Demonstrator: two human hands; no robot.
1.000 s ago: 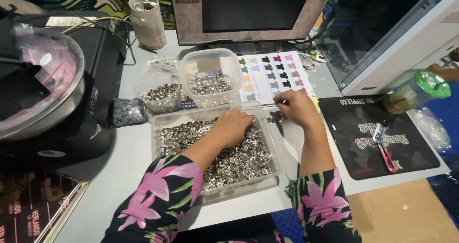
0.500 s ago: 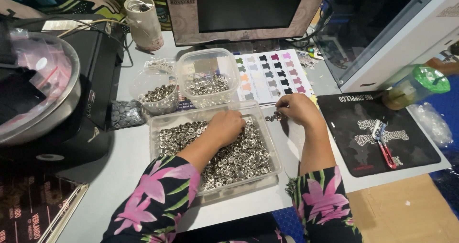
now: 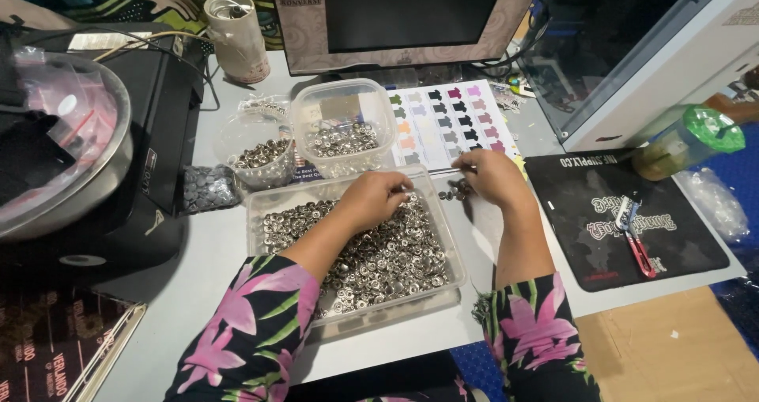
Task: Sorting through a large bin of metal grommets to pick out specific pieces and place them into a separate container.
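Your left hand [image 3: 378, 199] pinches, grip together, into the silver metal snap buttons [image 3: 371, 256] filling the clear rectangular plastic tray [image 3: 447, 226] at the desk's front edge. Your right hand [image 3: 492, 177], fingers closed on something small I cannot make out, hovers beside the tray's far right corner over a small dark cluster of snaps [image 3: 456, 190]. Lift one piece at a time, keeping both hands low and close.

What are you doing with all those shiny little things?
A person sits at a table sorting small metal snaps. The left hand reaches into a big clear tray full of them. The right hand rests just past the tray's far corner, beside a little pile of snaps on the table. Behind the tray stand a tub and a cup with more snaps.
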